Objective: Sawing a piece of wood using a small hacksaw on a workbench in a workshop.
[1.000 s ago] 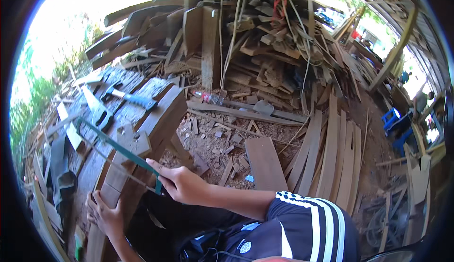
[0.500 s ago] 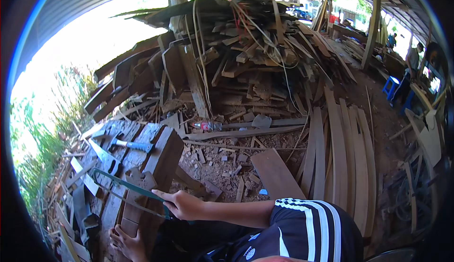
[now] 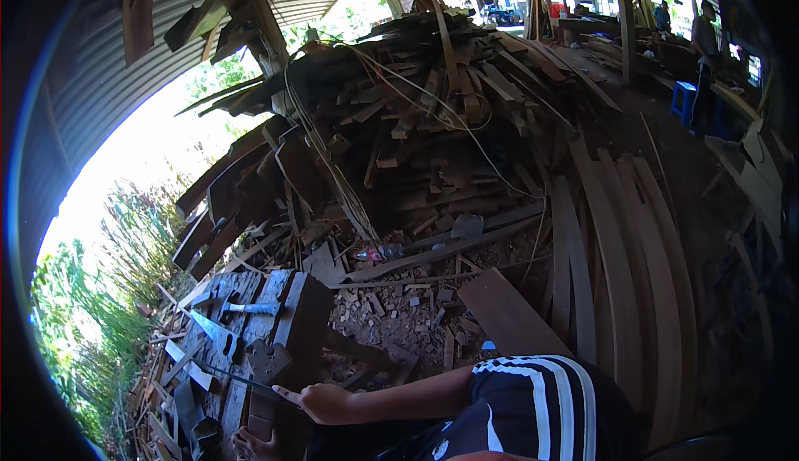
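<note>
A green-framed bow saw [image 3: 235,376] reaches left from my right hand [image 3: 323,401], which is closed around its handle end with the index finger stretched along the frame. Below it, my left hand [image 3: 255,444] rests low on a brown wooden block [image 3: 261,408], fingers bent against it; part of that hand is in shadow. The block lies on a thick timber bench [image 3: 306,311]. Just beyond the saw sits a small notched piece of wood [image 3: 268,361]. A hammer [image 3: 254,308] and a handsaw [image 3: 215,333] lie farther up the bench. The bow saw's blade is hard to make out.
A large pile of planks [image 3: 399,128] rises ahead. Long boards [image 3: 616,270] stretch along the ground at right, beside a wide flat board [image 3: 508,311]. Wood chips [image 3: 408,303] litter the ground. Far right, a person [image 3: 705,45] stands near a blue stool [image 3: 682,101].
The view has tilted up and shifted, so bench and hands appear lower and farther right. The bow saw's frame now looks flatter and edge-on. Both hands keep their places at the block.
</note>
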`<state>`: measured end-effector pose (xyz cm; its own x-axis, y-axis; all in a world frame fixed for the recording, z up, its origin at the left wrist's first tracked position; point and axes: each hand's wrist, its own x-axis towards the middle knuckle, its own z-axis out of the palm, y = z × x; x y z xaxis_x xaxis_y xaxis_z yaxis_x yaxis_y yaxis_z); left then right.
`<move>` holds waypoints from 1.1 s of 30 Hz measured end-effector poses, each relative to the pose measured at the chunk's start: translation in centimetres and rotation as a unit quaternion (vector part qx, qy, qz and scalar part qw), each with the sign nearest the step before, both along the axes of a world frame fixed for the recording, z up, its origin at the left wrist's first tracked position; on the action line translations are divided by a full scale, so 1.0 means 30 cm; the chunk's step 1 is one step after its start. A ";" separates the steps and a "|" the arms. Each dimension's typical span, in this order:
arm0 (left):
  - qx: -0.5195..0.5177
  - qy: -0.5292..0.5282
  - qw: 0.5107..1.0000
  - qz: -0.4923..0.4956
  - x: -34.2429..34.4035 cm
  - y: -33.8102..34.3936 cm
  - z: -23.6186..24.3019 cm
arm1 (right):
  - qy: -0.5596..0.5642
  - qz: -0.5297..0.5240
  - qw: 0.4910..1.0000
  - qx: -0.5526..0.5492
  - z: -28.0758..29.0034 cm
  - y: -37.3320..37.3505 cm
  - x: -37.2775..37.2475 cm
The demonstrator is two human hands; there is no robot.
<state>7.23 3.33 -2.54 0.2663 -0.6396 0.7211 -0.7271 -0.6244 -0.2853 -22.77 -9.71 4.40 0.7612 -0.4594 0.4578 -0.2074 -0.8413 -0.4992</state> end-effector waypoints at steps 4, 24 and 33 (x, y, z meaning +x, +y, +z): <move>-0.070 -0.232 0.969 -0.046 0.143 0.004 -0.091 | 0.013 -0.005 0.999 -0.042 -0.029 0.008 0.014; 0.040 -0.033 0.998 -0.018 -0.080 0.067 0.019 | -0.052 -0.019 0.998 -0.020 -0.147 0.034 -0.019; 0.103 0.114 0.988 0.005 -0.155 0.063 0.013 | -0.046 -0.018 0.999 -0.016 -0.163 0.068 -0.047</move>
<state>2.58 5.23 -2.16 0.4135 -0.7632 0.4966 -0.7811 -0.5776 -0.2373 -24.17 -7.67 -0.50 0.6988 -0.4691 0.5400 -0.1920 -0.8503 -0.4901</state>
